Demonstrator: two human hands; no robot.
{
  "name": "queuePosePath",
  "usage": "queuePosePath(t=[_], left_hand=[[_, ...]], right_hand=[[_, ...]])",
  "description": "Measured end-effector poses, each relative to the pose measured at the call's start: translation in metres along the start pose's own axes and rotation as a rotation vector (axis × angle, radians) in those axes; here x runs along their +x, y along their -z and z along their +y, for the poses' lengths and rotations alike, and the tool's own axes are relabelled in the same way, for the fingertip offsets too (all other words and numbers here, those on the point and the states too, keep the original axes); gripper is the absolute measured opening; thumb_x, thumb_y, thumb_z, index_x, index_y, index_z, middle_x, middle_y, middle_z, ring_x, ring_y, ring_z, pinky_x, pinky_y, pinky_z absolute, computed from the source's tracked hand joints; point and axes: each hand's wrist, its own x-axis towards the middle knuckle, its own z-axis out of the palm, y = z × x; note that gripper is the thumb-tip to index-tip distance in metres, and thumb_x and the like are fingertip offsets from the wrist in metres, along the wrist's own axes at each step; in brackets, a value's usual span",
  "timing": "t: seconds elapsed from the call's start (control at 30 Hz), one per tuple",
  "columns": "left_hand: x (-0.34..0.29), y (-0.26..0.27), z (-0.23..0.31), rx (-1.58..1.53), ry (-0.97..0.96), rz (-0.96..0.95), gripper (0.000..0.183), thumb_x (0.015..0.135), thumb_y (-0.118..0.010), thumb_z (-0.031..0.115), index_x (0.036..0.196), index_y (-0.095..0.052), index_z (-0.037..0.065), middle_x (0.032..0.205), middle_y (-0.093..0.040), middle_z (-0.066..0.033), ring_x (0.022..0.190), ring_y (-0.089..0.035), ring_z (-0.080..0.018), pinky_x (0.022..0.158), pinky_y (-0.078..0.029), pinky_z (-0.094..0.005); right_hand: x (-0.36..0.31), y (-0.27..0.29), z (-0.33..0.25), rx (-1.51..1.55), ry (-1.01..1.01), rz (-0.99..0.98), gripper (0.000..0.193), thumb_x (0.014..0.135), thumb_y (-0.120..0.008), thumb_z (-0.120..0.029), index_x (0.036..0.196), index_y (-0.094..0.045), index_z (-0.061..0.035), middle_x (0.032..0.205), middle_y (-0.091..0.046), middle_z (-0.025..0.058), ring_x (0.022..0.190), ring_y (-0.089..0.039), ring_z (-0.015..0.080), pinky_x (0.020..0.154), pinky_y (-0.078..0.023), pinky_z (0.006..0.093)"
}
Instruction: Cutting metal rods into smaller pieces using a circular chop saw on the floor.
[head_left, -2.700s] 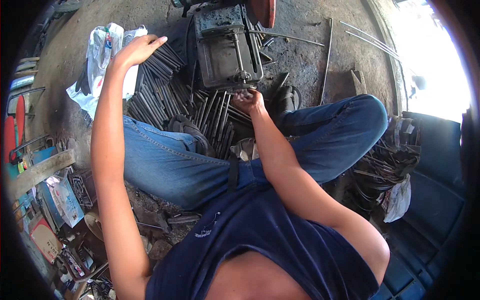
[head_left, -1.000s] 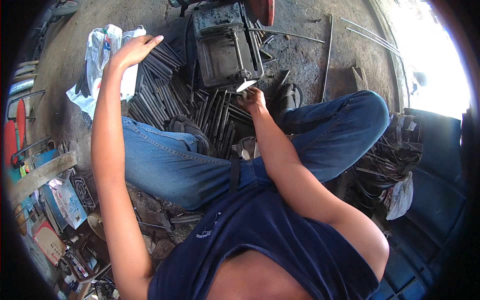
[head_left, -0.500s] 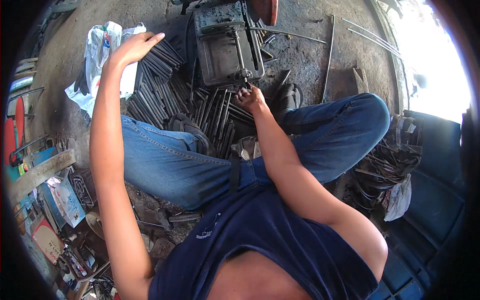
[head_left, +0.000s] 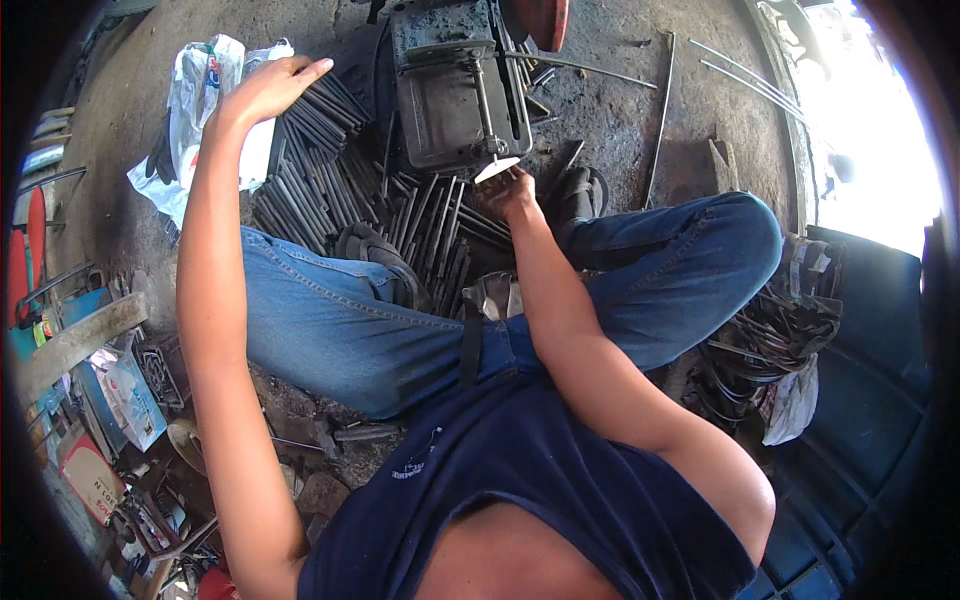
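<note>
Upper centre: the metal handle (head_left: 497, 169) is likely stiff; hold its end. My right grip (head_left: 512, 193): closure unclear; left grip (head_left: 270, 93): unclenched.

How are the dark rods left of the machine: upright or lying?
Lying: the dark rods left of the machine show their long sides, many side by side, some piled across others.

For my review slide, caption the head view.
Right hand at a grey metal machine, left hand by dark rods.

right hand (head_left: 513, 192) at pale handle (head_left: 496, 169) of machine (head_left: 432, 125)
</note>
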Motion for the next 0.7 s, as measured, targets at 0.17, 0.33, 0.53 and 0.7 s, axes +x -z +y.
queuePosePath(t=[0.17, 0.33, 0.53, 0.7], left_hand=[[-0.002, 0.003, 0.003, -0.008, 0.017, 0.004, 0.069, 0.095, -0.044, 0.059, 0.128, -0.058, 0.0, 0.129, -0.059, -0.0217, 0.123, -0.054, -0.0341, 0.106, -0.038, -0.0375], [0.0, 0.004, 0.003, 0.001, 0.012, 0.006, 0.07, 0.095, -0.044, 0.059, 0.128, -0.058, 0.0, 0.128, -0.059, -0.0218, 0.123, -0.054, -0.0343, 0.107, -0.037, -0.0381], [0.005, -0.004, -0.009, 0.006, -0.061, 0.099, 0.073, 0.093, -0.043, 0.064, 0.124, -0.062, 0.0, 0.12, -0.063, -0.0242, 0.116, -0.058, -0.0391, 0.101, -0.044, -0.0415], [0.005, -0.003, -0.009, 0.01, -0.041, 0.072, 0.072, 0.094, -0.043, 0.062, 0.125, -0.06, -0.001, 0.123, -0.061, -0.0236, 0.118, -0.057, -0.0378, 0.102, -0.042, -0.0406]], right_hand=[[0.001, 0.012, -0.02, 0.3, 0.207, 0.026, 0.037, 0.088, -0.046, -0.046, 0.081, -0.057, -0.0116, 0.073, -0.061, 0.0034, 0.082, -0.059, 0.0237, 0.08, -0.045, 0.0464], [0.014, 0.021, -0.038, 0.194, 0.256, 0.159, 0.031, 0.088, -0.044, -0.042, 0.077, -0.054, -0.0144, 0.067, -0.053, 0.0027, 0.061, -0.051, 0.0215, 0.074, -0.039, 0.0491], [0.006, 0.01, -0.03, -0.193, -0.116, 0.039, 0.036, 0.093, -0.043, -0.042, 0.109, -0.055, -0.012, 0.101, -0.061, 0.0088, 0.083, -0.057, 0.0266, 0.083, -0.039, 0.0516], [-0.004, 0.002, -0.008, -0.181, 0.077, -0.033, 0.024, 0.085, -0.062, -0.024, 0.101, -0.058, -0.0064, 0.075, -0.057, 0.007, 0.068, -0.057, 0.0257, 0.071, -0.045, 0.0479]])
